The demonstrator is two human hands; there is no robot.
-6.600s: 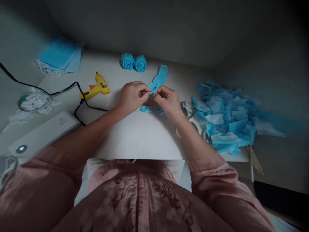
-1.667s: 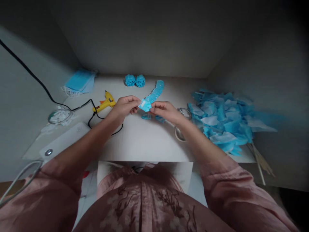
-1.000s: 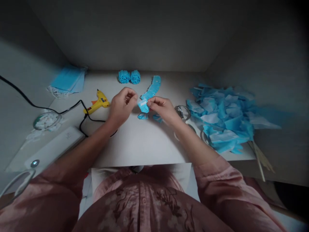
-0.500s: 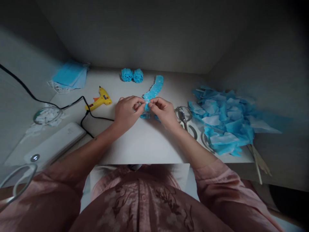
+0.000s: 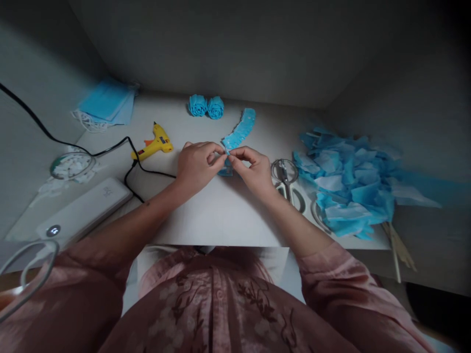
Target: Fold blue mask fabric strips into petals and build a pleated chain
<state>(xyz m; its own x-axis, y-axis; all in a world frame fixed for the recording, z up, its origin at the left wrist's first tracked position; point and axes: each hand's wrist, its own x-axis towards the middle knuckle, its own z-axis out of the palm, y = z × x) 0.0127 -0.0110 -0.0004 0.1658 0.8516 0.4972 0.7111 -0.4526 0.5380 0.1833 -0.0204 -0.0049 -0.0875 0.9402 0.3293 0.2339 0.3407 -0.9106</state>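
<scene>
Both hands meet over the middle of the white table, pinching the near end of a blue pleated strip. My left hand has its thumb and forefinger closed on the strip's end. Opposite it, my right hand pinches the same end from the right, fingertips almost touching the left ones. Away from the hands, the strip curves back and to the right, its edge ruffled. Under the fingers lies a small flat blue piece, partly hidden. Beyond the hands, two blue rolled flowers sit side by side.
A yellow glue gun with a black cord lies left, near blue face masks. A white power bank and a dish of white scraps are further left. Scissors and a heap of blue fabric pieces lie right.
The view has shifted slightly. The fingertips have drawn closer together on the strip's near end, and less of the blue material shows between them.
</scene>
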